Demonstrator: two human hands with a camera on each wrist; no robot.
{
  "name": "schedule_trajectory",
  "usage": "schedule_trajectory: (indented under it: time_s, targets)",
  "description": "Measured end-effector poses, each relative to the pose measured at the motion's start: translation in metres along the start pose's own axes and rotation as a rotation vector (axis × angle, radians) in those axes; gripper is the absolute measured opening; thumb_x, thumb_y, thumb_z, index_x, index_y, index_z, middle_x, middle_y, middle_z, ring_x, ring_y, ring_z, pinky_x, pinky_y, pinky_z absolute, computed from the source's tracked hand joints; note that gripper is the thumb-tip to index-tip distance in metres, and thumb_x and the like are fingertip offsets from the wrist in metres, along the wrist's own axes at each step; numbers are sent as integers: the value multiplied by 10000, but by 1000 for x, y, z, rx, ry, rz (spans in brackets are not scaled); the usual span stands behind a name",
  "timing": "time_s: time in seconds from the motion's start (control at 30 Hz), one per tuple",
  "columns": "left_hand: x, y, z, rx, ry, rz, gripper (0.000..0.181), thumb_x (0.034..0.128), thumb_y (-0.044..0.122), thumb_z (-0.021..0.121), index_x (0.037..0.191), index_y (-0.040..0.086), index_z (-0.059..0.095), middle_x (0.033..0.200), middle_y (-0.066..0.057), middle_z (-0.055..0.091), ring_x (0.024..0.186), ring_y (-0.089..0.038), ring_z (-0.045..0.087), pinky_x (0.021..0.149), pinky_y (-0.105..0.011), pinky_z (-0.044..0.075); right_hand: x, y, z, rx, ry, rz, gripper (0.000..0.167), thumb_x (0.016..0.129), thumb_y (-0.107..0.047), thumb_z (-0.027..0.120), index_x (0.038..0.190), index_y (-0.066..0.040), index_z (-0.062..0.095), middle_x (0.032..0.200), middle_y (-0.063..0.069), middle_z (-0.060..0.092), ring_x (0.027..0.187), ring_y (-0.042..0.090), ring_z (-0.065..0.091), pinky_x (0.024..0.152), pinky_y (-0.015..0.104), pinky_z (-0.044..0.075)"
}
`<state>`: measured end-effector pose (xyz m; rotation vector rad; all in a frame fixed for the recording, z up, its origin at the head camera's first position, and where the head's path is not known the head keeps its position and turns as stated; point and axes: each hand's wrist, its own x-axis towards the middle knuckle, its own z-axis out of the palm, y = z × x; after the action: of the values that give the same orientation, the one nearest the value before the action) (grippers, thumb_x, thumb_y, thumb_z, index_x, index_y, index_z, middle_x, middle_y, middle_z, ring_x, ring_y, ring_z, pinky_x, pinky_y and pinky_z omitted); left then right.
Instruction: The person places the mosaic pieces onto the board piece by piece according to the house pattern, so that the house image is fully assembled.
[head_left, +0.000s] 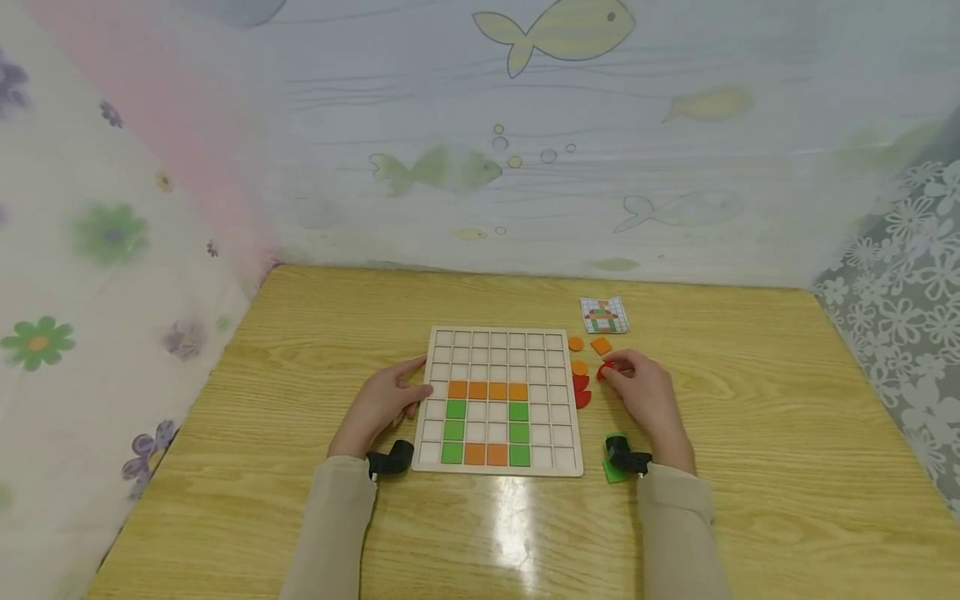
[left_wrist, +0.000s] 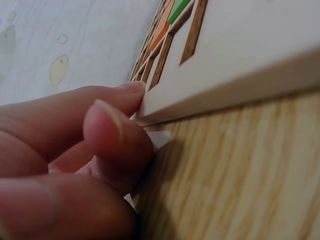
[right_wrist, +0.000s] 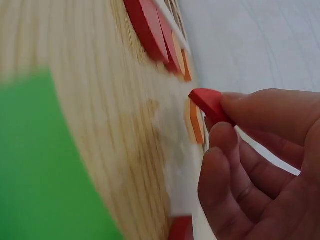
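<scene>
A wooden grid board (head_left: 555, 417) lies on the table, with orange and green square tiles (head_left: 455, 409) set in some of its cells. At the board's left edge, my left hand (head_left: 382, 400) touches the frame with its fingertips and thumb. My right hand (head_left: 647, 396) pinches a red curved-edge tile (right_wrist: 210, 103) between thumb and fingers, just above the table to the right of the board. Red tiles (head_left: 581, 399) and orange round tiles (head_left: 576, 343) lie along the board's right edge. An orange square tile (head_left: 602, 345) sits beyond my right fingers.
A small pattern card (head_left: 603, 316) with a coloured grid figure lies behind the loose tiles. Green tiles (head_left: 613, 473) are partly hidden under the right wrist camera. The wooden table (head_left: 750, 400) meets a fish-patterned wall covering (head_left: 450, 200) at the back.
</scene>
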<state>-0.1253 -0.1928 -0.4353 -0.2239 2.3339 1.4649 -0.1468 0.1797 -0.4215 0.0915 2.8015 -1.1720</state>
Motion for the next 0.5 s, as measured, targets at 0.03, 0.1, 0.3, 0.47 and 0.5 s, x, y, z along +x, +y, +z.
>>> schedule_trajectory:
  time_s: [0.03,0.1,0.3,0.47,0.5]
  targets:
    - [0,0,0,4,0,3,543,808,332,654,1300,373,426,553,-109,542,355,-141,301,343,-266,296,0,-1,1,6,-4,-7,261,881,-245,561,1097,-101,593,999,83,590,917,231,532,801,392,413]
    - [0,-1,0,17,0,13,543,811,336,649,1304,368,422,566,-118,557,355,-143,315,349,-269,306,0,-5,4,14,-13,-20,266,876,-250,572,1091,-97,597,997,80,595,920,230,535,812,395,415]
    - [0,-2,0,33,-10,28,518,830,343,625,1302,374,416,582,-126,569,356,-151,339,360,-272,322,-1,-14,14,51,-51,-28,246,874,-254,580,1074,-111,600,990,56,597,916,205,541,807,373,429]
    - [1,-3,-1,36,-12,28,496,854,333,597,1311,369,408,594,-122,582,361,-148,354,363,-274,338,-3,-23,21,75,-92,-43,234,872,-251,581,1075,-135,597,985,32,607,901,187,560,770,354,448]
    - [1,-3,-1,38,-13,25,494,857,330,593,1313,368,407,596,-121,584,362,-147,358,363,-272,339,-4,-25,23,74,-100,-51,230,871,-249,583,1072,-138,598,981,28,607,896,186,563,763,353,452]
